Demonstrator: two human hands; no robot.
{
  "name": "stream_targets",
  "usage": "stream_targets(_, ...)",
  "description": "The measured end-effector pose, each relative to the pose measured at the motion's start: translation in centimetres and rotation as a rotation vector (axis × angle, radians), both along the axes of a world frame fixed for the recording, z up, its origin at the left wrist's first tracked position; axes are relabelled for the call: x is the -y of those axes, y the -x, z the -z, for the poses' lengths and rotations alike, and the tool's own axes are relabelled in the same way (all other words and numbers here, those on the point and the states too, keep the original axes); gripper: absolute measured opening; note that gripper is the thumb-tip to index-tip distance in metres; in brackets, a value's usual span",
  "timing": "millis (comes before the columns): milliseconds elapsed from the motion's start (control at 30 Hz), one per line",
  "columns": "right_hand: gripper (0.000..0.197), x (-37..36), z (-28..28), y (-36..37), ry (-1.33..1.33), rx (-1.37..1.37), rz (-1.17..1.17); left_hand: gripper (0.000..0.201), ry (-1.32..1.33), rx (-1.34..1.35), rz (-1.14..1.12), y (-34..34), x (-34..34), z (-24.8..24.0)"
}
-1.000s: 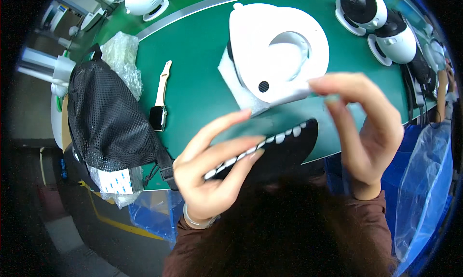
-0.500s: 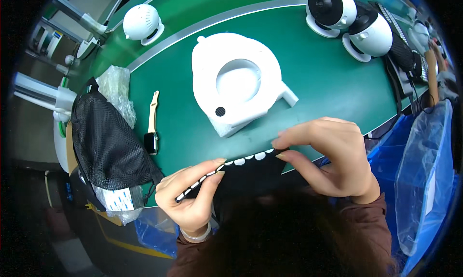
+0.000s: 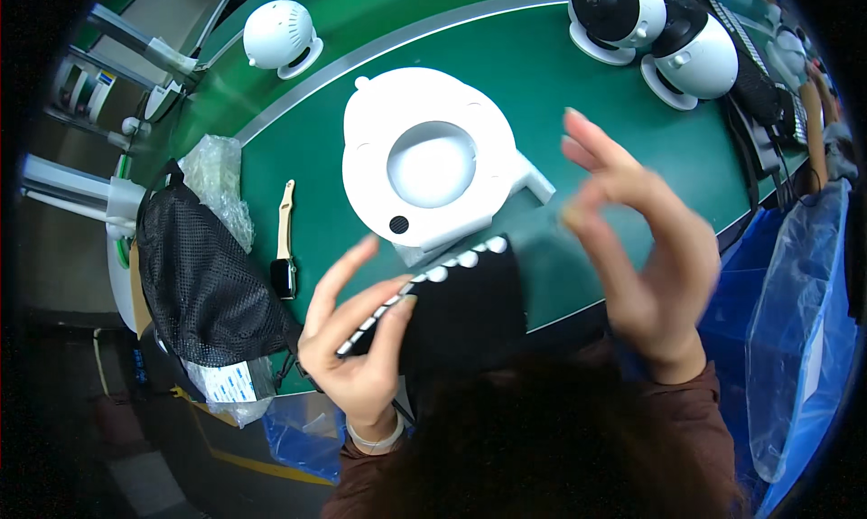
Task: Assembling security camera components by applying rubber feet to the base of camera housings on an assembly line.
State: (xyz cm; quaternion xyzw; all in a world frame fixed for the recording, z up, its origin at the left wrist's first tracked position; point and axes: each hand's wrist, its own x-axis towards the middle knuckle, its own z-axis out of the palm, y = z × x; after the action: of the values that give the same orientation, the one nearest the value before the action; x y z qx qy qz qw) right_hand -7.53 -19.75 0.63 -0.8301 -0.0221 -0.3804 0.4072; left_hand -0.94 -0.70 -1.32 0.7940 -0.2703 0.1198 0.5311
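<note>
My left hand (image 3: 355, 361) pinches a thin black sheet (image 3: 465, 316) near one edge, between thumb and fingers. White round spots line that edge, and the sheet hangs out flat to the right of the hand. My right hand (image 3: 652, 257) is raised off the sheet to the right, blurred, with thumb and index tip pressed together. Anything between those tips is too small to make out. Just beyond the sheet stands a white rounded holder (image 3: 492, 121) with a round recess in its middle. A small black textured disc (image 3: 399, 224) sits on its near left side.
Left of the holder lie a watch (image 3: 284, 271), clear bubble wrap (image 3: 217, 180) and a black mesh bag (image 3: 203, 275). A white round device (image 3: 278, 36) stands far left. Two black-and-white devices (image 3: 619, 9) (image 3: 700, 58) stand far right. Blue plastic-lined bins (image 3: 786, 338) are at the right.
My right hand has let go of the sheet's edge and moved up and right. The sheet's free end has swung upward, near the holder, while my left hand keeps its pinch.
</note>
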Motion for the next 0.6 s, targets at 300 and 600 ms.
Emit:
stream_targets(300, 0.007, -1.5, 0.8, -2.5, -0.423, -0.179, -0.005, 0.022, -0.121, 0.049, 0.068, -0.2, 0.8, -0.2)
stream_targets(600, 0.006, -1.9, 0.7, -2.9, -0.423, -0.156, 0.036, 0.021, -0.138, 0.102, 0.084, -0.4, 0.7, 0.0)
